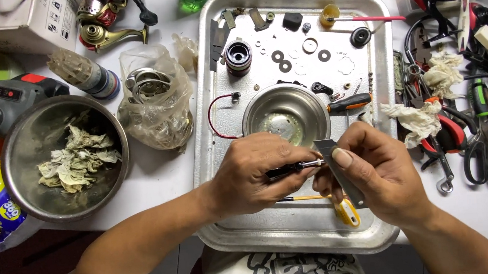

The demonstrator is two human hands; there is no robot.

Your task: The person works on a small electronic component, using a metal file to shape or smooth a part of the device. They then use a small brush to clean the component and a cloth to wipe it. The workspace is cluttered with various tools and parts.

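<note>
Both hands work over the tray [218, 98]: left hand [253, 174] pinches a thin rod [295, 166], right hand [375, 182], at three o'clock, grips a blade [339, 170] against its tip for scraping.

Dull scratched metal tray [375, 39], glossy steel bowl [265, 109], crumpled paper rags [414, 119].

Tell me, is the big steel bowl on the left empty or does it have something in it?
Not empty. The big steel bowl stands upright and holds a heap of crumpled, stained paper scraps on its bottom.
</note>
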